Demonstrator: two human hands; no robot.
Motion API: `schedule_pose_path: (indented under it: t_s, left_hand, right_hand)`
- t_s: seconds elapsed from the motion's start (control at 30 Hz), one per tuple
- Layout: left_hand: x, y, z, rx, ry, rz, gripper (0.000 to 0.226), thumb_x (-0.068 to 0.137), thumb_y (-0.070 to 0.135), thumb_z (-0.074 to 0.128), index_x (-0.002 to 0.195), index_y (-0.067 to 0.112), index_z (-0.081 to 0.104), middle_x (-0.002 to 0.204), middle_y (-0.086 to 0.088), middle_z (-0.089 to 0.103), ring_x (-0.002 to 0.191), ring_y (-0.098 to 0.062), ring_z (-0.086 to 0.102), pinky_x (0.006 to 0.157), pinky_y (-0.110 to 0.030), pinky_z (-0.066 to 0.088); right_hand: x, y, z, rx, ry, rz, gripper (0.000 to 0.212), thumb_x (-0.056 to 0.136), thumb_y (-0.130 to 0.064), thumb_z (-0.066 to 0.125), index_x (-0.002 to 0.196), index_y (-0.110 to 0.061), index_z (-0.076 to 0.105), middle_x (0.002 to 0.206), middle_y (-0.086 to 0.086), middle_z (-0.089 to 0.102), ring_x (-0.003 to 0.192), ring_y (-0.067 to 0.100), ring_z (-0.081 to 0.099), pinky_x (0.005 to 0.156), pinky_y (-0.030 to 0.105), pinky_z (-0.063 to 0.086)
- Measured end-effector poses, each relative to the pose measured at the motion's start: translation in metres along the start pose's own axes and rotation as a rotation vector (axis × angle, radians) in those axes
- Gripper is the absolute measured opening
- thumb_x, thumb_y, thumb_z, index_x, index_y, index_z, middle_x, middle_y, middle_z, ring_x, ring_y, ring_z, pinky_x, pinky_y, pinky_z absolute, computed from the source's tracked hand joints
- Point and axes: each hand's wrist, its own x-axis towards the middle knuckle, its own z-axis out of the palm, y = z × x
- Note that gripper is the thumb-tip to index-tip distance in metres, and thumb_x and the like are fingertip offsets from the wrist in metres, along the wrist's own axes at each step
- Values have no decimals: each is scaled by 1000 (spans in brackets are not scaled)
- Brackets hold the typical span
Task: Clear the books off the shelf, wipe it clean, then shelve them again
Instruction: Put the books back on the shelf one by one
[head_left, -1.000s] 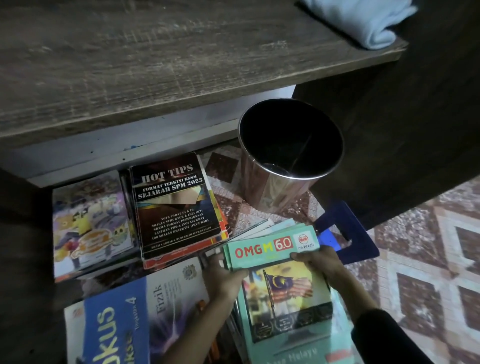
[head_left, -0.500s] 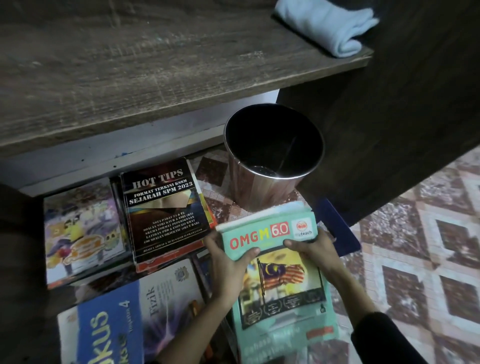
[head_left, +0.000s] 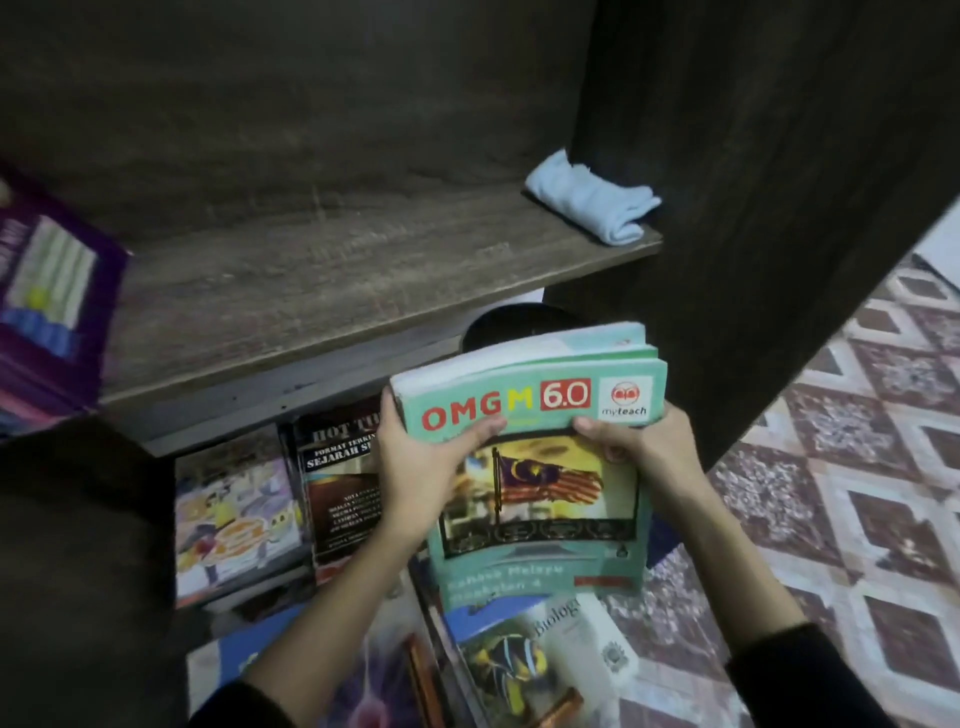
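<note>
- Grip: left hand (head_left: 415, 462) and right hand (head_left: 644, 447), each curled round an upper corner of a thin stack of paperbacks, thumbs on the front cover, fingers behind.
- Held item: teal-green softcover workbook (head_left: 540, 499), titled "OMG M 6.0", flag picture on the cover. It tops the stack, held off the floor and tilted toward the camera, in front of and below the shelf edge.
- Floor stock, left of the hands: black "HOT TIPS" paperback (head_left: 337, 467) and, beside it, cartoon-covered book (head_left: 234, 514), both flat under the shelf.
- Floor stock, below the stack: white Biology textbook (head_left: 524, 660) with a striped fish on the cover; further covers beside it are too blurred to name.
- Shelf: dark wood-grain shelf board (head_left: 337, 291), mostly bare. Folded pale-blue cloth (head_left: 592, 205) rests at its right end. Purple-covered book (head_left: 47, 291) shows at the far left; cannot tell whether it is on this board.
- Progress, as judged: clearing done, wiping probably done since the cloth lies set aside. Shelving is barely begun, with this stack first in hand and the floor books to follow.
- Surroundings: dark round bin (head_left: 514, 317), mostly hidden behind the stack; dark wooden side panel (head_left: 727, 208) at right; patterned tile floor (head_left: 831, 519) in maroon and cream; dim light.
</note>
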Motion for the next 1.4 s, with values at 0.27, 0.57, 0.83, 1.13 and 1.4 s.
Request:
schedule_pose_path:
  t_s: [0.27, 0.57, 0.83, 1.13, 1.4]
  left_hand:
    - [21, 117, -46, 62, 142, 163, 56, 54, 26, 89, 94, 30, 50, 88, 13, 64, 76, 7, 62, 59, -8, 49]
    - [91, 161, -86, -21, 234, -30, 65, 53, 19, 91, 107, 10, 58, 99, -3, 70, 86, -16, 69, 80, -37, 57]
    - [176, 145, -101, 49, 216, -228, 67, 32, 37, 95, 89, 11, 70, 88, -3, 74, 76, -18, 71, 79, -40, 58]
    - [208, 117, -107, 73, 215, -391, 74, 63, 24, 87, 121, -3, 50, 123, -10, 59, 108, -22, 56, 87, -25, 43]
    - [204, 116, -102, 96, 204, -430, 77, 76, 19, 78, 136, -3, 36, 142, -17, 44, 128, -30, 44, 99, -34, 38]
  right_hand:
    - [-14, -113, 56, -21, -73, -212, 44, 66, -3, 81, 108, -5, 66, 98, 7, 74, 89, 22, 72, 76, 36, 60]
    - [52, -167, 131, -335, -47, -274, 78, 53, -50, 84, 110, -16, 44, 100, -5, 68, 92, 18, 67, 89, 48, 51]
    - [138, -171, 181, -688, -71, -198, 55, 84, -44, 66, 114, -12, 33, 121, 11, 60, 107, 30, 59, 94, 45, 46]
    - [197, -137, 202, -817, -90, -99, 68, 77, -52, 73, 121, -8, 46, 120, 9, 60, 107, 27, 60, 90, 40, 50]
    - [153, -126, 196, -1133, -103, -492, 88, 87, -52, 60, 151, -11, 16, 151, 13, 28, 137, 29, 30, 111, 41, 29]
